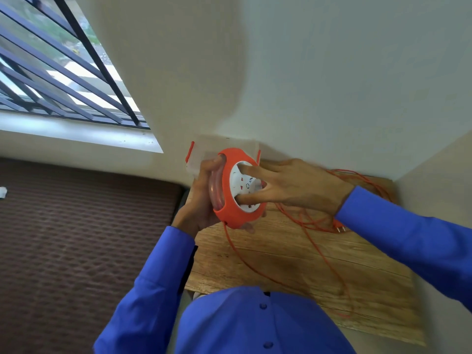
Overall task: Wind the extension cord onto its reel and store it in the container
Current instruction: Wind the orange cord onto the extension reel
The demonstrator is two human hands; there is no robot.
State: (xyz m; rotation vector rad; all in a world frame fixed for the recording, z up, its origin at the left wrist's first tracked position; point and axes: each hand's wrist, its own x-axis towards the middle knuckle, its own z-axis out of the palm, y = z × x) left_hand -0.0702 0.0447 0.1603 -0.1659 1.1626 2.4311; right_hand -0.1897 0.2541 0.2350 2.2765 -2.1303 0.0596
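Note:
An orange cord reel [229,208] with a white socket face is held upright above the wooden table [281,254]. My left hand [201,198] grips its left rim and back. My right hand [283,182] has finger and thumb set into the white centre of the reel. A thin orange cord [258,270] hangs from the reel's bottom, loops across the table and piles up at the back right, where its plug [339,227] lies. A clear container [199,154] with orange latches stands behind the reel against the wall.
The small table sits in a corner, with walls behind and to the right. A brown patterned mattress [84,238] lies to the left. A barred window [58,72] is at the upper left.

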